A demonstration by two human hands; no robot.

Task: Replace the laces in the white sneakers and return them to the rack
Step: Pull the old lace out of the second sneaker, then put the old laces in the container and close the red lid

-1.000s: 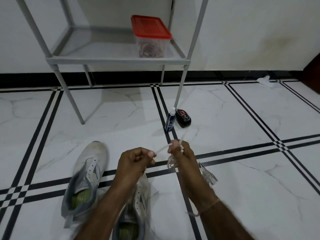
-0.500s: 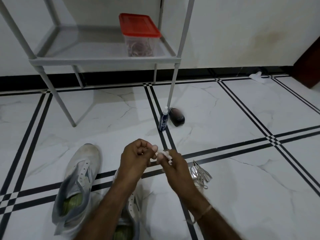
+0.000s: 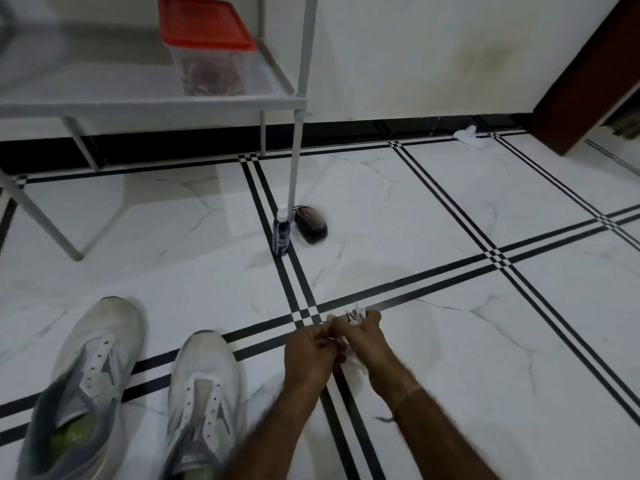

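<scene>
Soft indoor light, slight motion blur

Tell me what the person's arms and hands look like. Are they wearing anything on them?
Both forearms are bare, with no sleeves in view. The left hand and the right hand have no gloves. A thin band goes round the right wrist, with a short loose end hanging from it. The picture is too blurred to tell about rings.
</scene>
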